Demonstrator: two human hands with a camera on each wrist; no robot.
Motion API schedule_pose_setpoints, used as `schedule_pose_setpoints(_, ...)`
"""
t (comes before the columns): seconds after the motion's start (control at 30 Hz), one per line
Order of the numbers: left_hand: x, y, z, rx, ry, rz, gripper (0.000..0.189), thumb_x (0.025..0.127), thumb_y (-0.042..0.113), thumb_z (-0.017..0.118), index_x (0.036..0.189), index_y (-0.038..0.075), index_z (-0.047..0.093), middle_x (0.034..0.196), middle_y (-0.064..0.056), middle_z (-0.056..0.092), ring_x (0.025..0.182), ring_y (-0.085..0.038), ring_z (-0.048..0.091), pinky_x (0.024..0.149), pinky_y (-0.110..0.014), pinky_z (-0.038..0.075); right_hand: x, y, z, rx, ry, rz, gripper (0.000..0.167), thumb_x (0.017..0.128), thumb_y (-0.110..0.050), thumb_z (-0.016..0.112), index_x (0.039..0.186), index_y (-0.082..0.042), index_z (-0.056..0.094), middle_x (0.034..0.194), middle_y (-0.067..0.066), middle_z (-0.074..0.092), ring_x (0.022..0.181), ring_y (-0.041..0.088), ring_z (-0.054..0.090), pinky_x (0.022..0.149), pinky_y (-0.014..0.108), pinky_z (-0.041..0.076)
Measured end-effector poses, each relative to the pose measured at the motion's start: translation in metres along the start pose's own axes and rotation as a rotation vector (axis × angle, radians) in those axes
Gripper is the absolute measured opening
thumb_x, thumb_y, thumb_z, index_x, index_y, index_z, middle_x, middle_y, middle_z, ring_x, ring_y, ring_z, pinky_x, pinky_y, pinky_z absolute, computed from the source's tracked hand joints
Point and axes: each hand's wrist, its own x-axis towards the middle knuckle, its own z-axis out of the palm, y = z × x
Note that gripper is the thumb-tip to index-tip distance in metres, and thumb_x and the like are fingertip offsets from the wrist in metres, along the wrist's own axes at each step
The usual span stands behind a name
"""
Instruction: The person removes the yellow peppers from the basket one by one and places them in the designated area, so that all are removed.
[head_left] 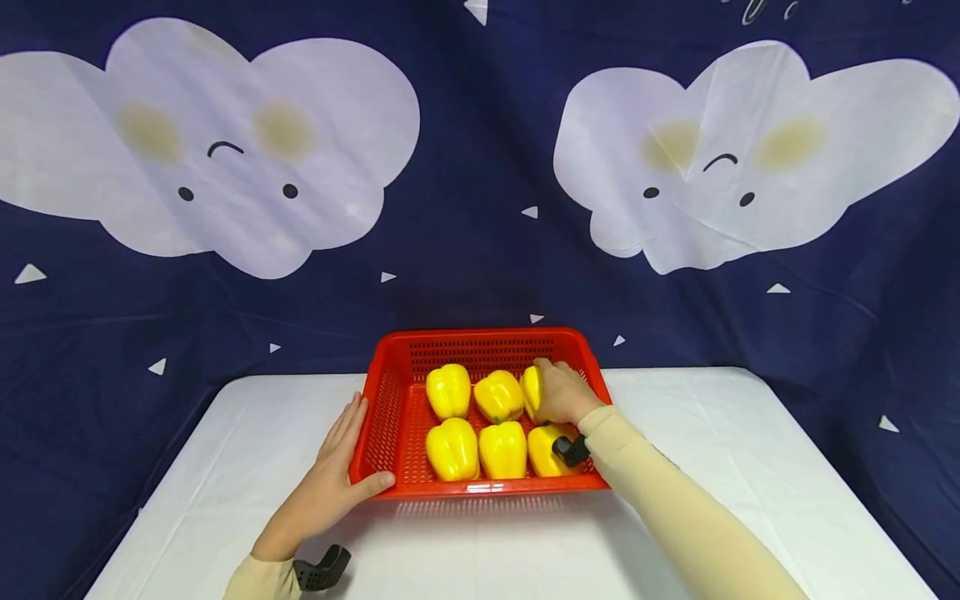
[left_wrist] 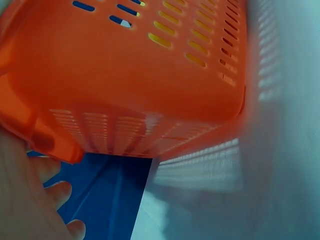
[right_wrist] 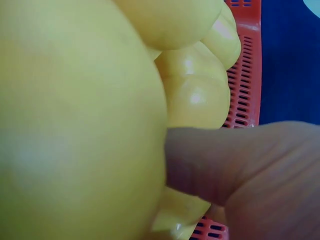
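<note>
A red plastic basket [head_left: 491,489] holds several yellow bell peppers in two rows. My right hand [head_left: 562,392] reaches in at the back right and grips a yellow bell pepper [head_left: 532,390], covering part of it. In the right wrist view, the thumb [right_wrist: 200,160] shows beyond a large near pepper [right_wrist: 75,120]. At the basket's left side, my left hand [head_left: 333,471] rests with straight fingers along the outer wall and its thumb over the front corner. The left wrist view shows its fingertips [left_wrist: 59,192] beside the slotted red wall [left_wrist: 110,70].
Two other peppers, a left one [head_left: 448,392] and a middle one [head_left: 498,396], stand in the back row. The front-right pepper [head_left: 546,450] is partly covered by the right wrist's black camera [head_left: 572,451]. A white-covered table [head_left: 480,550] bears the basket, before a dark blue cloud-patterned cloth [head_left: 487,167].
</note>
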Motion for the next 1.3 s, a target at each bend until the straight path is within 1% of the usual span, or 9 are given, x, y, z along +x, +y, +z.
schedule_pose_setpoints(0.23, -0.003, -0.007, 0.003, 0.012, 0.014, 0.029, 0.112, 0.080, 0.037, 0.081, 0.161, 0.004, 0.012, 0.168, -0.015, 0.005, 0.150, -0.044, 0.008, 0.107, -0.078, 0.018, 0.000, 0.001, 0.002, 0.010, -0.003, 0.008, 0.093, 0.065, -0.008, 0.084, 0.147, 0.003, 0.041, 0.120, 0.022, 0.058, 0.104, 0.033, 0.052, 0.092, 0.045, 0.052)
schedule_pose_setpoints(0.43, -0.004, -0.008, 0.004, 0.024, 0.006, 0.041, 0.119, 0.076, 0.042, 0.084, 0.161, 0.003, 0.011, 0.167, -0.018, 0.007, 0.149, -0.045, 0.010, 0.106, -0.078, 0.020, -0.002, 0.004, 0.005, 0.021, 0.013, 0.008, 0.092, 0.065, -0.011, 0.084, 0.145, 0.003, 0.042, 0.117, 0.022, 0.058, 0.103, 0.034, 0.052, 0.091, 0.046, 0.050)
schedule_pose_setpoints(0.67, -0.004, -0.008, 0.003, 0.035, 0.006, 0.039, 0.118, 0.077, 0.042, 0.084, 0.161, 0.004, 0.010, 0.167, -0.017, 0.007, 0.149, -0.045, 0.010, 0.106, -0.078, 0.018, -0.005, 0.006, 0.004, 0.040, 0.043, 0.001, 0.093, 0.067, -0.015, 0.085, 0.147, 0.003, 0.041, 0.125, 0.024, 0.058, 0.108, 0.036, 0.053, 0.098, 0.048, 0.049)
schedule_pose_setpoints(0.83, -0.004, -0.008, 0.003, 0.025, 0.009, 0.045, 0.117, 0.077, 0.040, 0.083, 0.161, 0.004, 0.010, 0.167, -0.017, 0.007, 0.149, -0.046, 0.010, 0.107, -0.077, 0.017, -0.008, 0.007, 0.000, 0.043, 0.066, -0.014, 0.093, 0.067, -0.015, 0.085, 0.147, 0.003, 0.041, 0.125, 0.024, 0.058, 0.108, 0.036, 0.054, 0.098, 0.048, 0.049)
schedule_pose_setpoints(1.0, -0.002, -0.008, 0.003, 0.011, 0.012, 0.042, 0.115, 0.078, 0.037, 0.083, 0.161, 0.004, 0.010, 0.168, -0.015, 0.006, 0.149, -0.044, 0.010, 0.109, -0.075, 0.015, -0.014, 0.007, -0.005, 0.063, 0.104, -0.041, 0.092, 0.066, -0.016, 0.083, 0.146, 0.003, 0.042, 0.125, 0.025, 0.057, 0.108, 0.038, 0.055, 0.095, 0.050, 0.050)
schedule_pose_setpoints(1.2, -0.001, -0.008, 0.002, 0.010, 0.009, 0.035, 0.114, 0.079, 0.037, 0.082, 0.162, 0.005, 0.010, 0.168, -0.016, 0.006, 0.149, -0.045, 0.010, 0.108, -0.076, 0.015, -0.019, 0.007, -0.013, 0.113, 0.149, -0.056, 0.093, 0.071, -0.018, 0.083, 0.151, 0.001, 0.037, 0.135, 0.026, 0.052, 0.112, 0.039, 0.054, 0.098, 0.053, 0.049)
schedule_pose_setpoints(1.3, 0.000, -0.008, 0.002, 0.010, 0.010, 0.035, 0.114, 0.079, 0.038, 0.082, 0.162, 0.006, 0.010, 0.168, -0.014, 0.006, 0.149, -0.045, 0.010, 0.108, -0.076, 0.015, -0.021, 0.009, -0.017, 0.148, 0.183, -0.085, 0.094, 0.073, -0.019, 0.083, 0.151, 0.001, 0.035, 0.139, 0.026, 0.050, 0.114, 0.038, 0.053, 0.100, 0.053, 0.048)
